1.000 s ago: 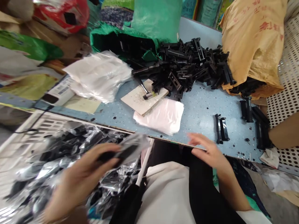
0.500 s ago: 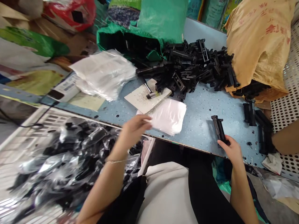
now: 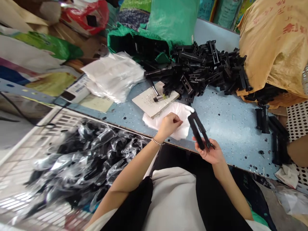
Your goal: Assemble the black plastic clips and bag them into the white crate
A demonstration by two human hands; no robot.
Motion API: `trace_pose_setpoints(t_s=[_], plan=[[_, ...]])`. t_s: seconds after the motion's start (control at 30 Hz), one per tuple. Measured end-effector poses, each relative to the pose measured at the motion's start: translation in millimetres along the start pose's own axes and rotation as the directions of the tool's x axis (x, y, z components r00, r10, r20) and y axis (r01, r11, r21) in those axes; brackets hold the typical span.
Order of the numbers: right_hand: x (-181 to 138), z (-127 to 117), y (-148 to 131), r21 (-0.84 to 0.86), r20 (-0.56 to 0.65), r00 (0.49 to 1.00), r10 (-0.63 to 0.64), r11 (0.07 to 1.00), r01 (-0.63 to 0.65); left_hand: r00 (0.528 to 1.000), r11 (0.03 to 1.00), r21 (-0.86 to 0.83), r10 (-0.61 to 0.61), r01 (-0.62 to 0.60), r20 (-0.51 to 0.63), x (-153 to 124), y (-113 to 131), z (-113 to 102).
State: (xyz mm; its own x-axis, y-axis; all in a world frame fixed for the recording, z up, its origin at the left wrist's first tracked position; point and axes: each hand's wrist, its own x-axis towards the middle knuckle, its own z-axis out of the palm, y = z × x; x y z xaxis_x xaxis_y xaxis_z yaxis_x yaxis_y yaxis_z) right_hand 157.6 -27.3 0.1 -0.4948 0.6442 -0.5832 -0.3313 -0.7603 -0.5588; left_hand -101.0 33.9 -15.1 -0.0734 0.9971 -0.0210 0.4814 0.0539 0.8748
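My left hand pinches the top sheet of a small stack of clear plastic bags lying on the blue speckled table near its front edge. My right hand grips the lower end of a long black plastic part and holds it tilted up, just right of the bags. A large heap of the same black parts lies at the back of the table.
A white crate at lower left holds several bagged black parts. A bigger pile of clear bags and a white tile with a brush lie left of centre. Green sack and yellow sack at back. Another person's arm at right.
My left hand left the crate and came to the small bag stack, where it now pinches a bag. My right hand picked the black part off the table and brought it left.
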Motion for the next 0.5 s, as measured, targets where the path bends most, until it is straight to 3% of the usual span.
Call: trace_pose_setpoints(t_s=[0.07, 0.13, 0.23, 0.3, 0.4, 0.5], plan=[[10, 5, 5, 0.112, 0.05, 0.993, 0.104, 0.988, -0.109, 0.998, 1.0, -0.005, 0.01, -0.01, -0.055, -2, -1, 0], [15, 7, 9, 0.2, 0.067, 0.982, 0.179, 0.961, -0.189, 0.984, 0.984, 0.093, 0.157, -0.149, -0.088, -5, -4, 0], [17, 9, 10, 0.283, 0.094, 0.969, 0.23, 0.927, -0.248, 0.908, 0.845, 0.375, 0.418, -0.381, -0.018, -13, -4, -3], [19, 10, 9, 0.305, 0.13, 0.964, 0.232, 0.916, -0.262, 0.874, 0.747, 0.5, 0.485, -0.439, 0.043, -23, 2, -5], [27, 12, 9, 0.28, 0.167, 0.971, 0.171, 0.936, -0.213, 0.784, 0.648, 0.481, 0.602, -0.591, 0.152, -45, 19, -5], [30, 20, 13, 0.079, 0.067, 0.998, 0.001, 0.997, -0.006, 0.648, 0.59, 0.272, 0.714, -0.761, 0.265, -73, 36, -3]])
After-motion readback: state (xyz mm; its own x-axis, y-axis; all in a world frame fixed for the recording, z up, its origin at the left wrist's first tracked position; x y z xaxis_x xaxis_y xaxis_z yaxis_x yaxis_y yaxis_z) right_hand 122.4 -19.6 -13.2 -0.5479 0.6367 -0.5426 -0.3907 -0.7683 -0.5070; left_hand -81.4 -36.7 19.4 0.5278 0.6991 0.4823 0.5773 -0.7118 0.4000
